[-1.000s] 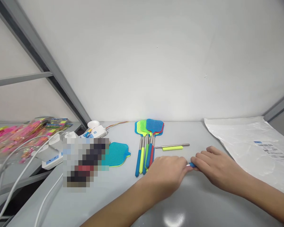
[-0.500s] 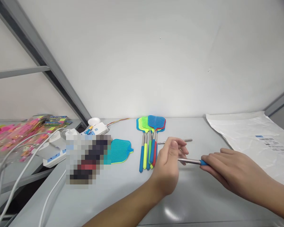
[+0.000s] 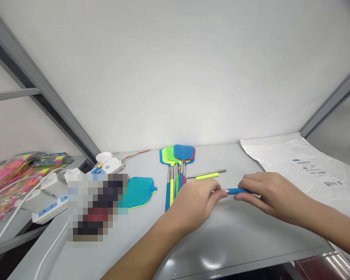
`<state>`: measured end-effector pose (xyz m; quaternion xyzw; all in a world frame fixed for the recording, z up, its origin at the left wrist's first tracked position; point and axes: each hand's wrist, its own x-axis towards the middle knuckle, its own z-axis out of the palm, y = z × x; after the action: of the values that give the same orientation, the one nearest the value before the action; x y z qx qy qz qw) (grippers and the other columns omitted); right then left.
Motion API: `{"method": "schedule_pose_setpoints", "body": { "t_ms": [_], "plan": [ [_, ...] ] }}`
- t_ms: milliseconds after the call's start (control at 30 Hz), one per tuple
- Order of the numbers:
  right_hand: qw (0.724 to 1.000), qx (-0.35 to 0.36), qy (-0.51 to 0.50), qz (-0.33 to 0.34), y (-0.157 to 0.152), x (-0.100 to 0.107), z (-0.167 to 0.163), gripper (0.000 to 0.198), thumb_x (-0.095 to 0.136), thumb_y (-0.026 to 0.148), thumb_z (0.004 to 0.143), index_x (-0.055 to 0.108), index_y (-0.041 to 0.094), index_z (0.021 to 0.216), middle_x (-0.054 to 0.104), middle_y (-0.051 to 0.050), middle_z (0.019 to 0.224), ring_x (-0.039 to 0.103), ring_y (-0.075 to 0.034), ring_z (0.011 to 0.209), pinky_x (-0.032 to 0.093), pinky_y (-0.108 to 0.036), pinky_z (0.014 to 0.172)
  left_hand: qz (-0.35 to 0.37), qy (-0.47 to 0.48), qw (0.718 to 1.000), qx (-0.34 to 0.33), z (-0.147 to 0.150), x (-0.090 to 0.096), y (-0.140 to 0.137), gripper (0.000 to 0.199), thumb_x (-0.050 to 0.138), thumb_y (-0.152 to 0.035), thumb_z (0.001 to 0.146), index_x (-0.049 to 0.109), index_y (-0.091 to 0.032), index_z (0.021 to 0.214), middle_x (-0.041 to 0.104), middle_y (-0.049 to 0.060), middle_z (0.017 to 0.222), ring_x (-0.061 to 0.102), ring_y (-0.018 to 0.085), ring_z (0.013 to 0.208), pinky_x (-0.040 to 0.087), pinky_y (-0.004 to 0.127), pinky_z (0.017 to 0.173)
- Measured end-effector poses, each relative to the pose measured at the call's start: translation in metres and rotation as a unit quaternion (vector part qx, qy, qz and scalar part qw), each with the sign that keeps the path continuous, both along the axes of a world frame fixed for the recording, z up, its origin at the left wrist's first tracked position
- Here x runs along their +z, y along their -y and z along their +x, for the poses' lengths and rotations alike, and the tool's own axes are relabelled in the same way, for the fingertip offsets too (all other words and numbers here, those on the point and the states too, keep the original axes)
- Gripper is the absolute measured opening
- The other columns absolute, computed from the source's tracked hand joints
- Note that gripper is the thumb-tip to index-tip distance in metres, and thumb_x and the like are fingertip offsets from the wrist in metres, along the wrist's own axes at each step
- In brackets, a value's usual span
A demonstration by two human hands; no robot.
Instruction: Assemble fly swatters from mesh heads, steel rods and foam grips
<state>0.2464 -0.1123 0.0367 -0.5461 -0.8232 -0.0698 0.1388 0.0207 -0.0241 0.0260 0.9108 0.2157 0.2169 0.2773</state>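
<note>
A telescopic fly swatter handle (image 3: pixel 235 191) with a steel rod and blue grip lies level between my hands, above the table. My left hand (image 3: pixel 194 202) pinches its metal end, the fingers bent over and hiding the tip. The blue grip is held by the thumb and fingers of my right hand (image 3: pixel 270 194). Just behind my left hand lies a row of fly swatters (image 3: pixel 184 152) with blue, green, yellow and red parts. Beyond my hands are a yellow-green handle (image 3: pixel 207 176) and a bare metal rod (image 3: pixel 216 171). Loose teal swatter heads (image 3: pixel 140 192) lie to the left.
A white plastic mailing bag (image 3: pixel 282 155) covers the table's right side. White power strips (image 3: pixel 51 207) with cables (image 3: pixel 51 242) are at the left, beside a pixelated dark object (image 3: pixel 100 206). Packaged pink goods (image 3: pixel 23 171) lie further left. The wall (image 3: pixel 175 77) rises behind the table.
My left fingers, loosely spread around the rod before, have closed on its end. My hands have come closer together. The view has shifted right, and the yellow-green handle now shows.
</note>
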Motion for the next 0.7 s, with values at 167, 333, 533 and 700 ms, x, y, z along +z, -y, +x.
{"method": "schedule_pose_setpoints", "body": {
  "t_ms": [167,333,533,700],
  "plan": [
    [0.973,-0.133,-0.178,-0.058,-0.001,-0.008,0.035,0.034,0.036,0.038,0.099,0.057,0.024,0.076,0.057,0.001,0.063,0.053,-0.014,0.055,0.04,-0.028,0.052,0.189,-0.016,0.981,0.031,-0.008,0.001,-0.018,0.029,0.038,-0.036,0.098,0.058,-0.018,0.086,0.064,0.002,0.08,0.054,0.017,0.073,0.037,0.031,0.068],
    [0.946,-0.163,-0.278,-0.013,-0.002,-0.024,0.033,0.02,0.039,0.033,0.097,0.049,0.025,0.113,0.055,-0.002,0.085,0.057,-0.016,0.067,0.048,-0.031,0.06,0.249,-0.01,0.968,0.04,-0.011,-0.004,-0.03,0.026,0.039,-0.034,0.098,0.057,-0.018,0.09,0.063,0.004,0.081,0.053,0.018,0.075,0.036,0.031,0.068],
    [0.915,-0.121,-0.373,0.101,-0.011,-0.025,0.013,0.027,0.056,0.032,0.09,0.049,0.028,0.116,0.053,-0.004,0.101,0.062,-0.017,0.081,0.053,-0.037,0.077,0.252,-0.041,0.966,0.047,-0.007,-0.013,-0.031,0.027,0.038,-0.032,0.099,0.057,-0.017,0.087,0.063,0.004,0.079,0.05,0.018,0.073,0.034,0.032,0.068],
    [0.935,-0.11,-0.286,0.176,-0.016,-0.027,0.005,0.019,0.066,0.029,0.086,0.056,0.026,0.102,0.055,0.002,0.071,0.053,-0.013,0.059,0.046,-0.027,0.053,0.249,-0.021,0.967,0.059,-0.005,-0.016,-0.029,0.028,0.038,-0.03,0.099,0.059,-0.017,0.085,0.064,0.003,0.075,0.051,0.018,0.071,0.032,0.032,0.069]
  ]
}}
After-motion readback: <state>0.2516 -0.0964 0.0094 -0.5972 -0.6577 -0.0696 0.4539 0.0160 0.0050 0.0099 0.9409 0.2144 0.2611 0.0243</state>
